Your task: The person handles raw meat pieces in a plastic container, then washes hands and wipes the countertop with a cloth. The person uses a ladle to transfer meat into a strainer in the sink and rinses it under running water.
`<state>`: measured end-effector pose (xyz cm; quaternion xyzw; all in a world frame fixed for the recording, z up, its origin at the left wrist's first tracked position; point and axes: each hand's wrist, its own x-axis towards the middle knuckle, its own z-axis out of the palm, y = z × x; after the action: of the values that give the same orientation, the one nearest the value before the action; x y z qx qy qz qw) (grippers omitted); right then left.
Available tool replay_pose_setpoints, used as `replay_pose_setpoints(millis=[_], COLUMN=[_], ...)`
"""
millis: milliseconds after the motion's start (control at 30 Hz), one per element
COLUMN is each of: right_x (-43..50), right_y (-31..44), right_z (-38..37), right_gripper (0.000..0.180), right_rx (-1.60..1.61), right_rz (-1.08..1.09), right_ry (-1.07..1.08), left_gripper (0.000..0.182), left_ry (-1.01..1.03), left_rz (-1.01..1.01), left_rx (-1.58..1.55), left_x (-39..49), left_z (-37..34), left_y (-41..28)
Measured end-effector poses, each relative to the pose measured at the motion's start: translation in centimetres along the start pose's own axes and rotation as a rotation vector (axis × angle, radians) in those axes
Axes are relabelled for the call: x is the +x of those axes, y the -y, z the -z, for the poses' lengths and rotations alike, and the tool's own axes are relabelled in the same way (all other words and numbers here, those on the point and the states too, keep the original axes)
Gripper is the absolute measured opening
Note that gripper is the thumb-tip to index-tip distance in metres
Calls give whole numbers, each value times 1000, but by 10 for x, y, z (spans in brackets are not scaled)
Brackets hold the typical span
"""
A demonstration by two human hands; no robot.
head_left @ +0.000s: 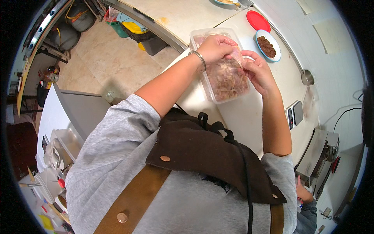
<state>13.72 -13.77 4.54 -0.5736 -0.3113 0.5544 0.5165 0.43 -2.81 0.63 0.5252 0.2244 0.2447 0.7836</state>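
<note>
My left hand (215, 49), with a metal bangle at its wrist, grips one end of a piece of raw, pale pink meat (237, 55). The fingers of my right hand (257, 69) pinch the meat's other side. The piece is held up over a clear plastic tub (212, 98). More raw meat pieces (228, 82) fill much of the tub, looking wet and pinkish-brown. My left hand and forearm hide part of its far left side.
Beyond my right hand are a blue-rimmed plate (277, 54) of dark brown food and a red lid (258, 21). A digital scale (294, 115) and a metal cup (307, 77) lie rightward. Another person's hand (304, 193) shows at lower right. Bins (152, 41) stand below left.
</note>
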Motion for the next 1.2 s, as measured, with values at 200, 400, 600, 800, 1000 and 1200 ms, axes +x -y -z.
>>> replay_pose_setpoints(millis=[200,400,600,800,1000,1200], right_x=[9,16,15,5,-2,-7], right_y=[11,9,3,2,-7,-6], right_z=[2,0,-3,-1,3,11], right_gripper=[15,11,10,9,9,11], right_rx=[-306,-371,-299,-314,-125,63], right_rz=[36,165,217,232,199,186], right_ry=[36,-33,-110,-147,-212,-236], left_gripper=[19,17,14,19,21,17], left_ry=[152,78,-3,8,99,167], left_rz=[3,83,93,113,73,95], left_rx=[215,-76,-124,-189,-125,-94], left_x=[0,-2,1,1,6,10], left_z=[-1,-4,-3,-5,-21,-16], left_y=[-11,-2,8,14,24,31])
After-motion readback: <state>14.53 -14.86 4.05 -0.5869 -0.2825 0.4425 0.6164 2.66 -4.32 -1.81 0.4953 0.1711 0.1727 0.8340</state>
